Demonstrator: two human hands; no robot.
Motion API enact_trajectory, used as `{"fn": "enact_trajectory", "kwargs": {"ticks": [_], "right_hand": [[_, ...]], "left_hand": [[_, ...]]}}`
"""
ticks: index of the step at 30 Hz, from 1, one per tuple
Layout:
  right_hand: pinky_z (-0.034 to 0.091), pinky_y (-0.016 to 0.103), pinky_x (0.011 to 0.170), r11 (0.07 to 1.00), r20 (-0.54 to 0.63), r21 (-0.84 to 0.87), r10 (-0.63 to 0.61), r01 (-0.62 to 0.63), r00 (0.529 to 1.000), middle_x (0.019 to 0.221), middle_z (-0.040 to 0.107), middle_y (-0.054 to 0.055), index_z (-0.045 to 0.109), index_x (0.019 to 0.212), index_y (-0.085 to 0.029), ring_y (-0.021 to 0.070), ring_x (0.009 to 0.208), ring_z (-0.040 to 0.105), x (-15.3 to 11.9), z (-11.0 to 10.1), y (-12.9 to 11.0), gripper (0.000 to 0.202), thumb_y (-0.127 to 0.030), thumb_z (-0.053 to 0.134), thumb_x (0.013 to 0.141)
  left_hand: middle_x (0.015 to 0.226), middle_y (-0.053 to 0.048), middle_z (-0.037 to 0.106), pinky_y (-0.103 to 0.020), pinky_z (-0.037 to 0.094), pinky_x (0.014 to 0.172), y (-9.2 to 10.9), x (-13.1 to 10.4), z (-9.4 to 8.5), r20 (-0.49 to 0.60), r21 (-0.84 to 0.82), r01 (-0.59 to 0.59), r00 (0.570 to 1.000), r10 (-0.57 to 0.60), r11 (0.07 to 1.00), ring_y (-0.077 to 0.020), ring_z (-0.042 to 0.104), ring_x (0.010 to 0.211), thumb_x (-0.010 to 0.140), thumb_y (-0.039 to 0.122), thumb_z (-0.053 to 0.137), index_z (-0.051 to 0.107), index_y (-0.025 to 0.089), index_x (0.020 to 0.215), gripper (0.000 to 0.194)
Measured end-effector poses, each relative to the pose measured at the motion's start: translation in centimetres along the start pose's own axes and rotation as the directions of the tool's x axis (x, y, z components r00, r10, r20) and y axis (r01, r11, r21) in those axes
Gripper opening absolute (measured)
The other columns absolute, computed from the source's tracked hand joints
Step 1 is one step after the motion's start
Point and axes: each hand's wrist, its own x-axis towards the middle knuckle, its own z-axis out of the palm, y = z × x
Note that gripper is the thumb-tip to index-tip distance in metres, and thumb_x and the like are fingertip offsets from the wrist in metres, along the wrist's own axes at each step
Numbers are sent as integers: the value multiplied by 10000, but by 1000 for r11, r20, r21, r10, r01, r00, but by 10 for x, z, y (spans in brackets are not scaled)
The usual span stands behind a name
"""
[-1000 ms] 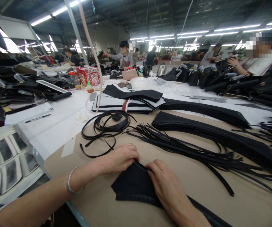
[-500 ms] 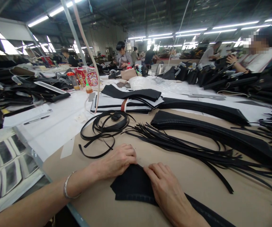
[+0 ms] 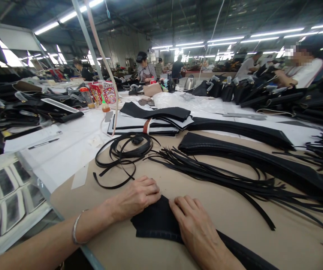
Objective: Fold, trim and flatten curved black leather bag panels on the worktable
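Pale strip (image 3: 80, 177) lies beyond left forearm. Black strap coil (image 3: 140, 150) just beyond left hand (image 3: 141, 195), whose bent fingers touch upper edge of black piece (image 3: 158, 221); whether pinching, cannot tell. Piece lies between and beneath hands. Right hand (image 3: 196, 225) rests over it, fingers curved, grip hidden. Loose black strips (image 3: 206, 172), then stacked black panels (image 3: 251, 157), beyond right hand.

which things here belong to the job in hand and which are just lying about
Likely the job:
black piece, left hand and right hand on it
stack of similar black pieces
loose black strips, perhaps
coiled strip, perhaps

Seemingly just lying about:
pen
red patterned bag
kettle
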Motion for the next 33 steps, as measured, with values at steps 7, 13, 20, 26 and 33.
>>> {"fn": "enact_trajectory", "kwargs": {"ticks": [7,13,20,26,33], "right_hand": [[359,342,725,1000,4,-28,-10,10,1000,945,587,59,584,1074,-142,206,816,472,0,1,-1,397,39,541,723],[356,347,706,998,28,-66,-4,5,1000,900,572,48,586,1020,-151,205,792,467,1,-1,-4,305,11,555,763],[356,336,744,1000,71,3,3,-3,997,914,586,36,565,1054,-173,195,814,482,0,-11,3,287,0,523,828],[364,319,769,998,116,50,17,-23,993,882,572,29,581,982,-177,184,811,472,-15,-24,18,195,-37,518,862],[360,317,742,1000,142,5,-11,11,990,893,562,39,580,974,-168,183,792,464,-33,-34,24,184,-42,505,863]], "left_hand": [[1055,-80,667,-356,447,877,-7,-14,-6,-140,63,67,988,-58,996,-200,558,1019,946,122,413,619,165,1015,221],[973,-78,649,-342,480,871,30,6,12,-139,-235,164,970,-200,958,-182,550,938,910,55,366,600,154,1092,312],[915,-85,636,-358,498,809,33,2,22,-66,-240,177,978,-198,955,-192,541,877,910,63,342,596,148,1137,351],[1019,-88,641,-362,496,847,33,-1,22,-49,-271,166,981,-185,948,-191,532,944,892,27,347,567,176,1218,421],[1018,-86,616,-358,484,809,33,1,20,-19,-194,165,985,-172,967,-190,520,923,898,42,359,584,221,1245,450]]}}
